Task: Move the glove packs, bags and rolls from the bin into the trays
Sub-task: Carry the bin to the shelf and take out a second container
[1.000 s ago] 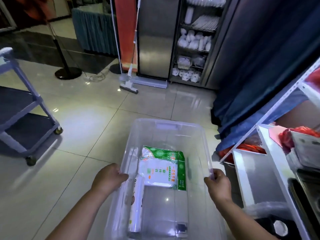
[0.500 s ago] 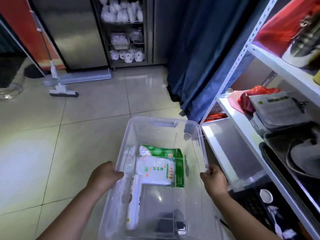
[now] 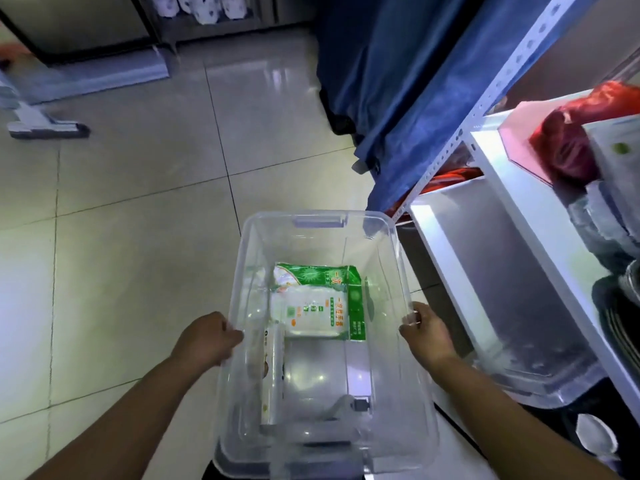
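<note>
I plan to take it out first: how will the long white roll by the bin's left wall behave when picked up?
The roll is a long cylinder lying flat in the bin, so it may roll if nudged. Its glossy wrap looks slippery; it lies straight, so probably stiff.

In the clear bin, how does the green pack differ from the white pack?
The green pack is bright green; the white pack is mostly white with small green and orange print. The white pack lies on top, covering the green pack's near part, so the green pack shows only along its far and right edges. Both lie flat in the bin.
</note>
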The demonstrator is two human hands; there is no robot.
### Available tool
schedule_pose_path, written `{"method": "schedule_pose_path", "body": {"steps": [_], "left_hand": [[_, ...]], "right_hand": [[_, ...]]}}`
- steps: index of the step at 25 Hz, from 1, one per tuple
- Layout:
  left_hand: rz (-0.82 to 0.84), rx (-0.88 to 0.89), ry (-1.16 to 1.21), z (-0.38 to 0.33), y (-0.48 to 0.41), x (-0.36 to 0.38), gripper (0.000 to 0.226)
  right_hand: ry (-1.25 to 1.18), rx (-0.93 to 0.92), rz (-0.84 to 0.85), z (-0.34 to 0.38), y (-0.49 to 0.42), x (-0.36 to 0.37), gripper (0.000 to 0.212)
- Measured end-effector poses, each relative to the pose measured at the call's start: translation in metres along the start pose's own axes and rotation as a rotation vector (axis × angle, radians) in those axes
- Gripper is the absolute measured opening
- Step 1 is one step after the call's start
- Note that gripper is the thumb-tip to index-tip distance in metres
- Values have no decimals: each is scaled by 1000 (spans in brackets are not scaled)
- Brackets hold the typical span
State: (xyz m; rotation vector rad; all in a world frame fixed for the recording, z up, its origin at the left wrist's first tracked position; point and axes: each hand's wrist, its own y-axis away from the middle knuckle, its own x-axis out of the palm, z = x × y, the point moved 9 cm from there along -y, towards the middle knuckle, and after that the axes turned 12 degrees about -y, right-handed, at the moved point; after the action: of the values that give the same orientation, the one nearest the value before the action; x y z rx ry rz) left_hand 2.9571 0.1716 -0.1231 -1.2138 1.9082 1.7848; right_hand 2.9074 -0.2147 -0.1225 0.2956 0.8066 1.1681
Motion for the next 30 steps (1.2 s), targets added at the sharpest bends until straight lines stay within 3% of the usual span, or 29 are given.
{"method": "schedule_pose_path", "body": {"steps": [5, 13, 26, 30], "left_hand": [[100, -2, -13, 1, -120, 58, 17], [102, -11, 71, 7, -263, 151, 16], [106, -122, 162, 15, -316, 238, 12], [129, -125, 110, 13, -313, 245, 32]], "right_hand": [[-60, 89, -15, -43, -105, 53, 40], [-44, 169, -62, -120, -241, 110, 45], [-34, 135, -72, -167, -330, 139, 46], [-2, 93, -32, -166, -328, 138, 49]]}}
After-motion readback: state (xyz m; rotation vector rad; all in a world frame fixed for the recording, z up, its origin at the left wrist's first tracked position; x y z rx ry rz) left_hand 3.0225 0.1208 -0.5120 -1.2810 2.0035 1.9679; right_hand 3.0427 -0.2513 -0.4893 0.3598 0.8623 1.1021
